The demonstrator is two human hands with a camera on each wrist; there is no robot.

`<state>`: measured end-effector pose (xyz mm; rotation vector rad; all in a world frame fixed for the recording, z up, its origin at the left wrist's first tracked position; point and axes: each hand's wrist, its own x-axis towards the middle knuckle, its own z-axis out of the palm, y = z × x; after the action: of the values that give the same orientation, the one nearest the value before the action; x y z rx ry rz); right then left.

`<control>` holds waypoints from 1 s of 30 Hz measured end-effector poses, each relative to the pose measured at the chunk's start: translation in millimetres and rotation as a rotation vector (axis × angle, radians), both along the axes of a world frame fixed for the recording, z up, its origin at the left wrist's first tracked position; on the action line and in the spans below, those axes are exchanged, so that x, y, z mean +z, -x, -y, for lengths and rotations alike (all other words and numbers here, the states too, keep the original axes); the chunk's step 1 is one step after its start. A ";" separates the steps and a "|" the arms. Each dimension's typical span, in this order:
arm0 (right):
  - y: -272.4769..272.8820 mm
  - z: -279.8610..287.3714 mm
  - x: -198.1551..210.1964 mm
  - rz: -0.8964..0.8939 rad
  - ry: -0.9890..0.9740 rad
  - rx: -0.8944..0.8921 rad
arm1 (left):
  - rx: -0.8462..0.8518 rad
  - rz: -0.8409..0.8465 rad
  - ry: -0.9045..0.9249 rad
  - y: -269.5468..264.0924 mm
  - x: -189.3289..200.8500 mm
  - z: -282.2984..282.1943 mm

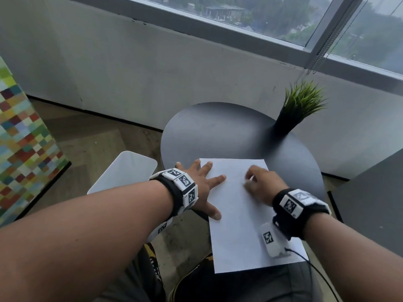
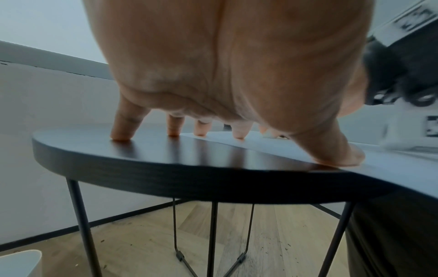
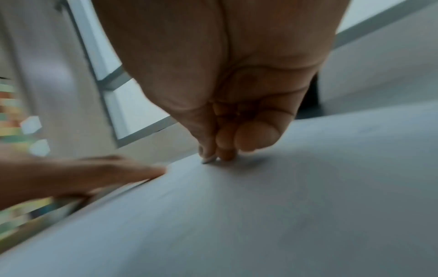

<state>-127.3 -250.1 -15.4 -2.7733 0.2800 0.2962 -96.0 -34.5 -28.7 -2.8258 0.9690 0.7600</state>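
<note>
A white sheet of paper lies on the round black table, its near end hanging over the table's front edge. My left hand is spread flat, with two fingers and the thumb pressing on the sheet's left edge and the other fingers on the table. In the left wrist view the fingertips stand on the tabletop. My right hand pinches a thin whitish pointed stick, perhaps a pen. Its tip touches the paper near the sheet's far half.
A black vase with green grass-like leaves stands at the table's far right. A white seat is to the left of the table, and a colourful chequered panel at far left. A grey block sits right. Thin metal legs hold the table.
</note>
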 end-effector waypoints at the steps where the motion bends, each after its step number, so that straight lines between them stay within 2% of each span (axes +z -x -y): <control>1: -2.0 13.1 1.2 0.018 -0.110 -0.121 | -0.006 -0.008 0.001 -0.1 -0.8 -2.0; 4: 7.0 28.5 7.4 0.062 -0.550 -0.319 | -0.029 -0.028 0.014 -2.8 -3.9 -9.9; 10: 30.0 27.6 -8.0 0.019 -0.598 -0.301 | -0.013 -0.003 0.092 1.6 5.0 -10.5; 15: 33.7 11.6 -7.1 -0.018 -0.526 -0.178 | -0.047 0.033 0.147 5.4 3.7 7.0; 20: 19.0 -0.1 3.8 -0.056 -0.226 -0.042 | -0.095 0.011 0.079 -1.0 -2.2 12.2; 23: 5.2 -10.0 11.4 -0.037 -0.269 -0.038 | -0.136 0.011 0.059 -7.8 -2.4 9.7; 25: -1.5 -17.5 12.9 -0.005 -0.203 -0.011 | -0.146 0.016 0.054 -11.7 -2.8 8.5; 27: -0.1 -29.6 10.2 0.025 -0.064 0.087 | -0.141 0.009 0.060 -13.4 -4.3 8.2; 30: 13.3 -52.5 8.2 -0.053 -0.050 0.341 | -0.121 -0.017 0.099 -13.7 -9.0 6.3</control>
<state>-140.6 -197.6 -7.2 -2.7566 -0.1893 0.4522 -82.3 -40.8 -37.8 -2.8148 1.1998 0.7432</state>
